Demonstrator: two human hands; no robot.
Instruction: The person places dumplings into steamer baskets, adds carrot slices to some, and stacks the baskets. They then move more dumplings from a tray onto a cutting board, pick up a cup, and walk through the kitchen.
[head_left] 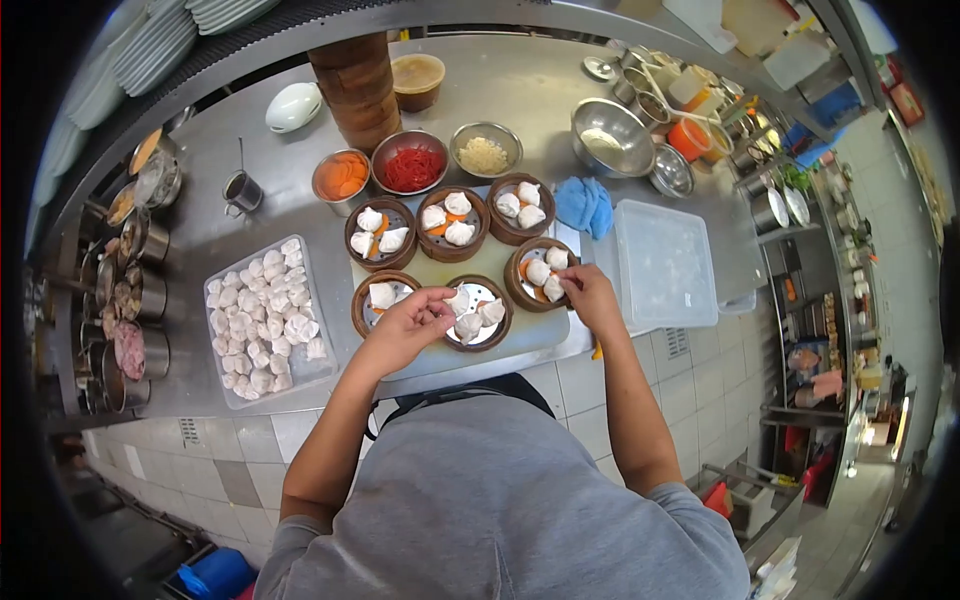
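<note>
My left hand point(415, 322) is over the front middle bamboo steamer basket point(502, 338), thumb and fingertips pinched on a white dumpling point(457, 302). Two more dumplings point(478, 320) sit in that basket on perforated paper. At the front right basket point(513, 290), my right hand point(592, 298) reaches over the rim, its fingers closed against a dumpling point(553, 288). Orange carrot slices show under the dumplings there. The front left basket point(358, 310) holds a dumpling point(382, 295) and is partly behind my left hand. Three filled baskets point(452, 225) stand in the row behind.
A plastic tray of many dumplings point(322, 370) lies left. Behind the baskets stand bowls of carrot slices point(341, 176), red shreds point(410, 165) and pale chopped food point(484, 153), plus stacked steamers point(357, 90). A blue cloth point(584, 207) and clear plastic container point(667, 262) are right.
</note>
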